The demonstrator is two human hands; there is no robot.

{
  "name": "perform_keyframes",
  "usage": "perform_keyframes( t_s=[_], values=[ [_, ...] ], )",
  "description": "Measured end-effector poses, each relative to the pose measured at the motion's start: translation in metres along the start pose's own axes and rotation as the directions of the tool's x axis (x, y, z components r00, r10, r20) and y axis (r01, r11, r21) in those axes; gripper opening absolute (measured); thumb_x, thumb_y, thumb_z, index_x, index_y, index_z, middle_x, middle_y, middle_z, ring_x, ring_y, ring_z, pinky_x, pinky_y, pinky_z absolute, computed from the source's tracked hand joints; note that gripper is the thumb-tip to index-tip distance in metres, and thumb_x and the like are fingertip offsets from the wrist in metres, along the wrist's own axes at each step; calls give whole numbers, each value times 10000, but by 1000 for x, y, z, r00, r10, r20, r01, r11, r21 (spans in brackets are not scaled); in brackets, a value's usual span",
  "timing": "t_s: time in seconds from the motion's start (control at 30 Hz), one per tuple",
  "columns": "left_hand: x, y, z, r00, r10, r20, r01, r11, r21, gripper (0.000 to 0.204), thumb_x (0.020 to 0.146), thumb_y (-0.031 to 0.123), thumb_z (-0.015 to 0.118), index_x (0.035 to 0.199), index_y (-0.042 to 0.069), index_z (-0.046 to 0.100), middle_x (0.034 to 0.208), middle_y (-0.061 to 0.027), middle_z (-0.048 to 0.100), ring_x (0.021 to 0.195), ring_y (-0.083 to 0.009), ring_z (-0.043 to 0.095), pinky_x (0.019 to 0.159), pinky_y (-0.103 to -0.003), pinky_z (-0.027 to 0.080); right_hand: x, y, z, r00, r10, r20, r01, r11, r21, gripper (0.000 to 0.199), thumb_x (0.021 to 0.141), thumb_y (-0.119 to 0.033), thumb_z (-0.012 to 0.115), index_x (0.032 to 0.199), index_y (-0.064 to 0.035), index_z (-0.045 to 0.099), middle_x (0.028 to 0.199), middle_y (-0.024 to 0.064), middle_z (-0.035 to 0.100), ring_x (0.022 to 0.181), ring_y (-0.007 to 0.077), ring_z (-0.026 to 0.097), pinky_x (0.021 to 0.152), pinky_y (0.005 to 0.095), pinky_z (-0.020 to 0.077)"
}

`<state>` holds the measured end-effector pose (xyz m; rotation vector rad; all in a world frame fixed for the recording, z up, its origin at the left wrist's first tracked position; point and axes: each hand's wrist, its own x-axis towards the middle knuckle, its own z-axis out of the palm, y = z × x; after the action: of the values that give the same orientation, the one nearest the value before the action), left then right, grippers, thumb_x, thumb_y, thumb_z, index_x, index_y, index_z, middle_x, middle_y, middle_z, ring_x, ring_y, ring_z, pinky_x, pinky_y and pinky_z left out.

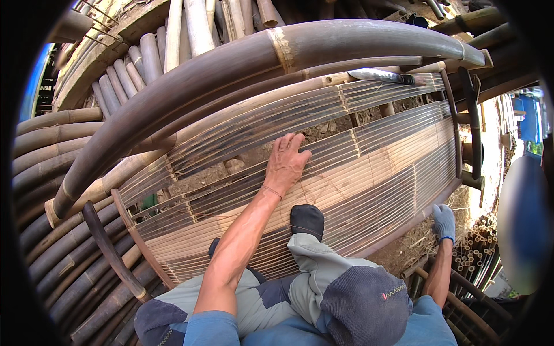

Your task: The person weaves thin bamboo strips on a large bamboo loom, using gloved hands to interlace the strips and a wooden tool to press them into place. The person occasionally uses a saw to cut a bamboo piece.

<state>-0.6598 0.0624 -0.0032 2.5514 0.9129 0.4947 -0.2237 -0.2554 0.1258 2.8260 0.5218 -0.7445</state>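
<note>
A head-worn fisheye camera is peering down past its wearer's legs point(314, 256), lower centre, onto a nearby slatted panel point(375, 164).

Open-air yard, daylight. Bare brown dirt floor with dry straw point(398, 251) showed at 4 o'clock; farther out, a bundle of thin tan bamboo tubes, round cut ends outward point(476, 248). Long dark-brown bamboo poles point(51, 173) were stacked from 8 to 9. Curved tan ledge point(104, 63), 10 o'clock; bright blue sheet point(34, 86) beyond. Pale upright bamboo poles point(197, 29) stood side by side at 11. Strong sun whitened the pale ground point(489, 150) at 3.
</note>
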Motion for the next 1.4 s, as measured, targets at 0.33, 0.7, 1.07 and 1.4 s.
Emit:
perform_keyframes(
  t_s=[0.33, 0.7, 1.07, 1.4],
  values=[
    [-11, 125, -54, 957, 286, -44, -268, 821, -504, 169, 841, 156, 639, 973, 51, 640, 985, -87, 599, 998, -248, 606, 861, -371, 492, -85, -343, 107, 389, -682, 619, 230, 723, 652, 517, 944, -514, 619, 996, -4, 687, 795, 100, 686, 641, 164, 592, 598, 300, 509],
    [-4, -5, -7, 723, -523, 452, 597, 802, -27, 404, 997, 335, 508, 1193, -7, 595, 959, -233, 673, 950, -428, 620, 878, -537, 398, -49, -358, 75, 340, -940, -29, -12, -36, 999, 367, 995, -250, 570, 720, -21, 652, 1231, 220, 655, 1157, 316, 637, 1144, 495, 387],
    [-9, -7, -1, 666, -545, 510, 659, 750, -60, 441, 1010, 337, 496, 1351, 65, 557, 1098, -184, 698, 1034, -404, 601, 1004, -529, 317, -58, -362, 78, 423, -896, 138, 888, 440, 135, 342, 983, -282, 496, 890, -36, 715, 852, 234, 684, 703, 417, 666, 655, 470, 559],
    [-4, -17, -1, 609, -503, 613, 671, 739, -60, 418, 1016, 352, 441, 1370, 176, 578, 1215, -163, 667, 1138, -416, 573, 1025, -560, 285, -116, -319, 143, 225, -972, 75, 965, 233, 120, 132, 864, -158, 580, 904, -43, 632, 808, 158, 652, 707, 369, 665, 628, 470, 546]
  ],
)
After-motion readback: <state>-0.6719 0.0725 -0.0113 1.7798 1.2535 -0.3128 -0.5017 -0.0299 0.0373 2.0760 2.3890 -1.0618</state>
